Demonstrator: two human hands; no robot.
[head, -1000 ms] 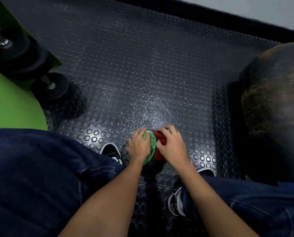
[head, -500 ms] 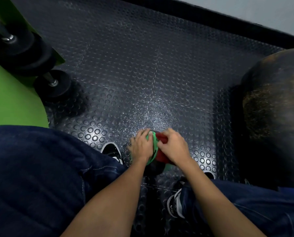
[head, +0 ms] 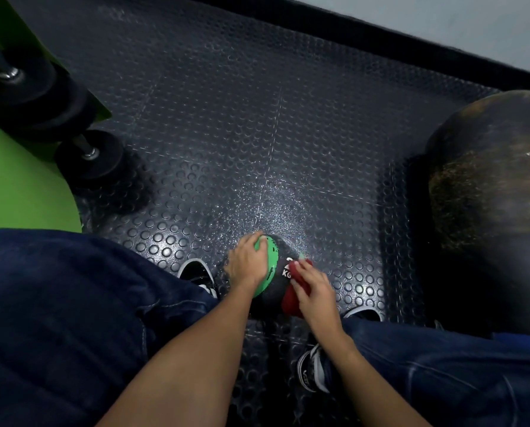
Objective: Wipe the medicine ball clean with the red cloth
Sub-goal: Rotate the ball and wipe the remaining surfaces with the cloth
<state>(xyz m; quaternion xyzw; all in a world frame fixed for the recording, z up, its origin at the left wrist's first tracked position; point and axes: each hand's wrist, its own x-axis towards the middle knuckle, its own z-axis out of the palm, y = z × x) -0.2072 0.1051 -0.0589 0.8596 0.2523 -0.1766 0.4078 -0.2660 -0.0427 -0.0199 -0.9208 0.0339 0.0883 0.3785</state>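
A small black and green medicine ball (head: 277, 272) with white "KG" lettering rests on the studded floor between my feet. My left hand (head: 246, 262) lies flat on its green left side, holding it. My right hand (head: 314, 291) presses the red cloth (head: 291, 300) against the ball's right side; the cloth hangs down below my fingers and hides that part of the ball.
Black dumbbells (head: 89, 160) sit at the left beside a green surface (head: 17, 186). A large dark ball (head: 488, 195) stands at the right. My jeans-clad knees and black shoes (head: 197, 274) flank the ball. A black skirting (head: 380, 35) borders the rubber floor (head: 257, 118) at the back.
My right hand has slid with the red cloth from the ball's top down to its right side, uncovering the black panel with the lettering. My left hand stays on the green side.
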